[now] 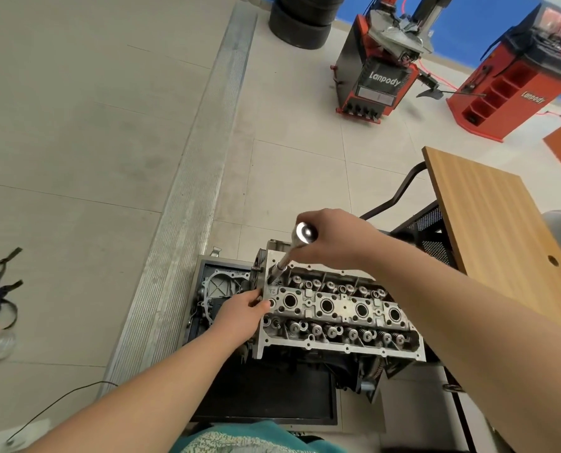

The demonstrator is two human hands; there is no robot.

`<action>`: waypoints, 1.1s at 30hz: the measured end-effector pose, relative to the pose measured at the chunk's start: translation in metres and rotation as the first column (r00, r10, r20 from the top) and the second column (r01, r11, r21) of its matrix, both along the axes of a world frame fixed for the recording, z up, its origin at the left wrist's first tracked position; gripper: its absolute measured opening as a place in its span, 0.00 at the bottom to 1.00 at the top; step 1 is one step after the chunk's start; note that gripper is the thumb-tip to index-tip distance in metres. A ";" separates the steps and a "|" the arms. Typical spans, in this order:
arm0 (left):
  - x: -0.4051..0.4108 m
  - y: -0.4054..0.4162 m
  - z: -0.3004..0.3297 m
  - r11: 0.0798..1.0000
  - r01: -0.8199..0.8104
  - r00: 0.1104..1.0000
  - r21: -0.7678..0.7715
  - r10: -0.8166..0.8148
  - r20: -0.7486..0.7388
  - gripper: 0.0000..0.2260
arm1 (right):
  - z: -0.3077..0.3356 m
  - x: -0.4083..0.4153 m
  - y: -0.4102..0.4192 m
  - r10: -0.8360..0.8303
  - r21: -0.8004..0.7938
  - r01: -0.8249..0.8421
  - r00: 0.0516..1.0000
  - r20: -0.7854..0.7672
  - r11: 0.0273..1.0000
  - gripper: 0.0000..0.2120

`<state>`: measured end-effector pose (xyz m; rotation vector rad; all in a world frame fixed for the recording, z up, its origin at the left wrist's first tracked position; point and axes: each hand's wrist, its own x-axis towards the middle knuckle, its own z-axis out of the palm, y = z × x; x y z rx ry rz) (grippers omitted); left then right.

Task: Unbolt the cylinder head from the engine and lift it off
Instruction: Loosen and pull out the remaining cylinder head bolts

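Looks like a car repair workshop: red Lanpody tyre changer [383,57] and wheel balancer [514,83] against a blue wall [468,24], stacked tyres [302,21] in the corner, tiled floor [305,132], and a stripped engine [331,315] sitting out.

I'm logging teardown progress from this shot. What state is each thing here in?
cylinder head: still seated on the engine, valve gear exposed.
ratchet wrench: upright, extension down in the head's far left corner.
right hand: grips the ratchet's handle.
left hand: rests on the head's left end, fingers curled at the edge.
wooden table: bare top.
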<state>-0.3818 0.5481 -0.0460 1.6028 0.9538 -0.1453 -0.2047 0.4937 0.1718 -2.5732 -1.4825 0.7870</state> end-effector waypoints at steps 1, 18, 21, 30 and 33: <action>0.002 0.001 0.007 0.999 0.005 1.000 0.052 -0.004 -0.009 0.23 | -0.002 0.003 -0.002 -0.079 0.006 0.080 0.993 -0.091 0.997 0.19; 0.060 -0.008 0.151 0.961 -0.209 0.821 0.180 0.073 0.566 0.01 | -0.015 0.029 -0.086 -0.290 -0.263 0.147 0.219 -0.932 0.954 0.17; 0.059 -0.013 0.147 0.936 -0.281 0.825 0.211 0.124 0.552 0.02 | -0.011 0.033 -0.104 -0.261 -0.274 0.040 0.460 -0.848 0.961 0.17; 0.061 -0.021 0.154 0.722 -0.249 0.873 0.646 -0.122 0.473 0.08 | 0.003 0.028 -0.134 0.229 -0.051 -0.223 0.962 0.152 0.973 0.09; 0.057 -0.008 0.166 0.509 0.068 0.874 0.858 -0.444 0.194 0.10 | -0.006 0.024 -0.137 0.191 -0.035 -0.188 0.951 0.245 0.981 0.13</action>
